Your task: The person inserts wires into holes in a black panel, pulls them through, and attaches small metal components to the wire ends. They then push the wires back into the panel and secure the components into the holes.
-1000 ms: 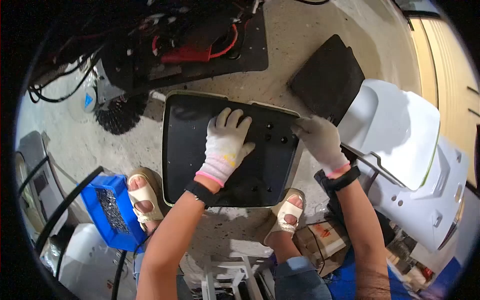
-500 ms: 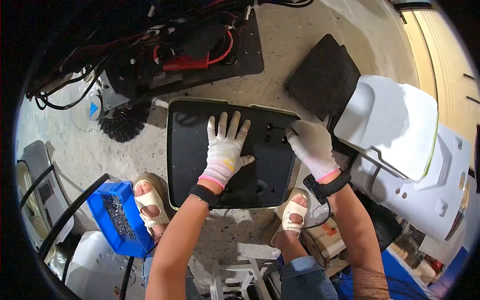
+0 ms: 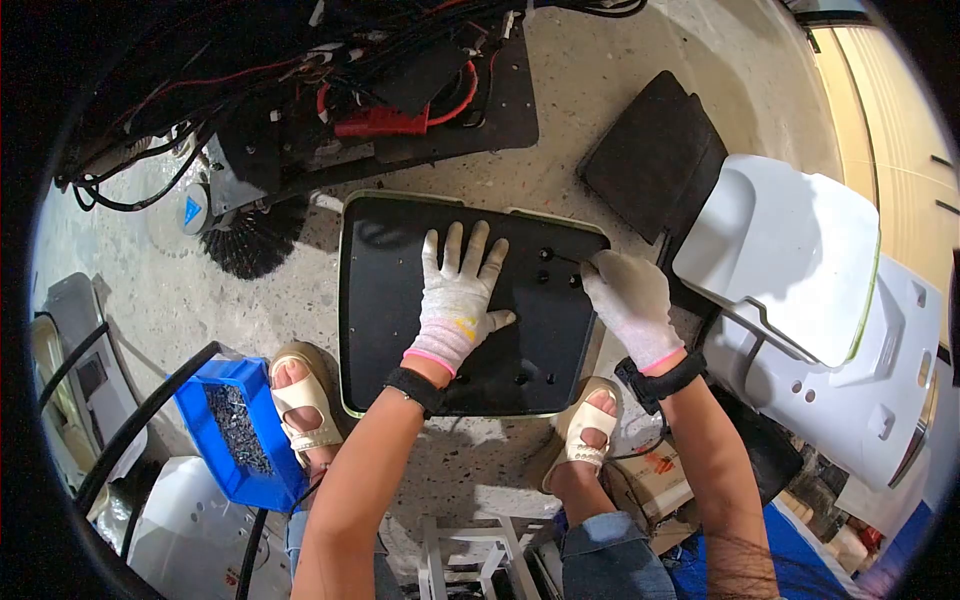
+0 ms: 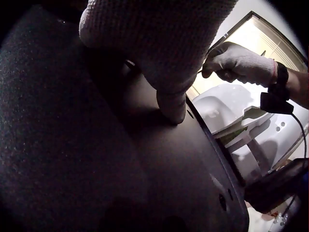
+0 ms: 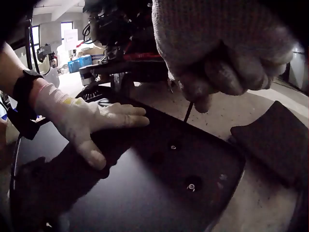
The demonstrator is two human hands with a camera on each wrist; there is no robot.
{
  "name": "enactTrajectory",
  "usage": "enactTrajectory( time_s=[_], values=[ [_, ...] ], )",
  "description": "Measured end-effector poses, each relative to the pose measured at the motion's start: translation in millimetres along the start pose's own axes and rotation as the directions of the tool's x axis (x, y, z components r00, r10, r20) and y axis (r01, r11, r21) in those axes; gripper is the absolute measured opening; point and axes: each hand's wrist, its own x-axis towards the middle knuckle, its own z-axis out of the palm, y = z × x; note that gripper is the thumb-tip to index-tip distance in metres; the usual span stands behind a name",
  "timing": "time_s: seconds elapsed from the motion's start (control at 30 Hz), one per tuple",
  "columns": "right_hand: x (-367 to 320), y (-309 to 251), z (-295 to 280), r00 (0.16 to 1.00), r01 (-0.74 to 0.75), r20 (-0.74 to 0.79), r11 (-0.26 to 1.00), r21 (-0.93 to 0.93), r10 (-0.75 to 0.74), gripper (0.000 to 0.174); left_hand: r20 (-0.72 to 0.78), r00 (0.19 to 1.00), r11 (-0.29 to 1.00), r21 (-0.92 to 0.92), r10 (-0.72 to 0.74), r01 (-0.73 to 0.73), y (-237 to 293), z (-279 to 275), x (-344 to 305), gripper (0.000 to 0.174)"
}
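Observation:
A black panel (image 3: 385,300) with a pale rim lies on the floor between the feet. My gloved left hand (image 3: 455,300) rests flat on its middle, fingers spread. At the panel's upper right edge, my gloved right hand (image 3: 632,308) has its fingers curled round a thin dark rod (image 5: 188,112). In the head view the rod reaches left to one of several recessed holes (image 3: 545,254). Screw heads (image 5: 191,187) show inside two recesses in the right wrist view. Most of the rod is hidden in the right hand.
A blue bin (image 3: 225,470) of small dark pieces stands by the left foot. Black pads (image 3: 645,150) and white shells (image 3: 790,240) lie to the right. A machine with cables and a round brush (image 3: 255,240) is at the upper left.
The left hand's fingers have spread wider on the panel. The right hand has shifted slightly relative to the panel's right edge, and the rod now shows from its fingers. The head view has moved a little.

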Motion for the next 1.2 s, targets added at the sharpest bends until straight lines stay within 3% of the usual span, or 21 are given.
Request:
enactTrajectory(
  time_s=[0.17, 0.3, 0.37, 0.4, 0.47, 0.53, 0.57, 0.6, 0.67, 0.7, 0.73, 0.77, 0.8, 0.83, 0.9, 0.97, 1.03, 1.07, 1.1, 1.17, 1.2],
  values=[
    [-2, 0, 3, 0.994, 0.048, -0.098, 0.998, 0.029, -0.045, 0.020, 0.018, 1.000, 1.000, 0.006, 0.003, -0.003, 0, -1, 0, 0.095],
    [2, 0, -1, 0.992, 0.122, -0.021, 0.991, -0.062, -0.123, 0.018, 0.014, 1.000, 1.000, -0.011, 0.001, 0.000, 0, -1, 0, 0.094],
    [6, 7, -2, 0.877, 0.442, -0.113, 0.878, -0.185, -0.466, 0.015, 0.017, 1.000, 1.000, -0.022, -0.003, 0.003, 1, -2, 0, 0.094],
    [10, 8, -3, 0.877, 0.444, -0.112, 0.877, -0.186, -0.468, 0.015, -0.015, 1.000, 1.000, -0.029, -0.003, 0.003, 2, -2, 0, 0.088],
    [18, 8, -11, 0.783, 0.580, -0.045, 0.754, -0.309, -0.620, 0.012, -0.047, 0.999, 0.999, -0.039, -0.004, 0.002, 5, -3, 2, 0.082],
    [25, 8, -17, 0.761, 0.614, -0.006, 0.725, -0.312, -0.648, 0.012, -0.177, 0.984, 0.991, -0.132, -0.028, 0.004, 12, -8, 8, 0.063],
    [27, 8, -19, 0.738, 0.648, 0.031, 0.695, -0.311, -0.674, 0.011, -0.177, 0.984, 0.991, -0.134, -0.029, 0.005, 15, -9, 13, 0.063],
    [27, 7, -17, 0.738, 0.649, 0.033, 0.695, -0.310, -0.674, 0.011, -0.235, 0.972, 0.951, -0.296, 0.018, -0.089, 18, -11, 19, 0.054],
    [24, 5, -9, 0.849, 0.522, -0.070, 0.852, -0.051, -0.524, 0.012, -0.386, 0.922, 0.825, -0.508, 0.038, -0.247, 30, -22, 27, 0.042],
    [23, 8, 0, 0.848, 0.523, -0.073, 0.851, -0.048, -0.526, 0.012, -0.408, 0.913, 0.818, -0.522, 0.011, -0.243, 37, -28, 28, 0.039],
    [23, 12, 13, 0.896, 0.444, -0.174, 0.840, 0.311, -0.409, 0.015, -0.405, 0.914, 0.796, -0.559, -0.020, -0.231, 42, -28, 29, 0.037],
    [21, 14, 21, 0.940, 0.342, -0.222, 0.693, 0.635, -0.260, 0.018, -0.400, 0.915, 0.774, -0.594, -0.047, -0.220, 46, -28, 30, 0.035],
    [19, 13, 24, 0.982, 0.175, -0.086, 0.642, 0.747, -0.167, 0.021, -0.434, 0.898, 0.780, -0.585, -0.070, -0.222, 48, -30, 29, 0.027],
    [18, 11, 32, 0.983, 0.176, -0.096, 0.629, 0.757, -0.159, 0.021, -0.431, 0.901, 0.788, -0.572, -0.054, -0.227, 47, -33, 29, 0.027],
    [15, 5, 53, 0.971, 0.236, -0.224, 0.474, 0.848, -0.083, 0.019, -0.325, 0.945, 0.884, -0.430, 0.039, -0.184, 43, -42, 27, 0.021],
    [12, -9, 75, 0.983, 0.166, -0.184, 0.472, 0.866, -0.009, 0.018, -0.312, 0.947, 0.938, -0.299, 0.078, -0.176, 38, -46, 28, 0.015],
    [8, -27, 64, 0.951, 0.218, -0.300, 0.525, 0.823, 0.075, 0.020, -0.250, 0.966, 0.985, -0.139, 0.068, -0.106, 31, -49, 28, 0.014],
    [7, -33, 61, 0.931, 0.239, -0.348, 0.536, 0.810, 0.111, 0.021, -0.335, 0.938, 0.988, -0.095, 0.085, -0.123, 25, -52, 25, 0.018],
    [5, -39, 57, 0.952, 0.177, -0.280, 0.520, 0.835, 0.125, 0.021, -0.325, 0.944, 0.990, -0.099, 0.060, -0.097, 17, -45, 26, 0.021],
    [2, -46, 59, 0.963, 0.070, -0.183, 0.473, 0.878, 0.197, 0.023, 0.048, 0.988, 0.929, -0.337, -0.148, 0.155, 5, -52, 29, 0.026],
    [0, -47, 65, 0.957, 0.080, -0.199, 0.469, 0.879, 0.211, 0.029, 0.056, 0.991, 0.937, -0.322, -0.122, 0.133, 7, -52, 30, 0.026]
  ],
)
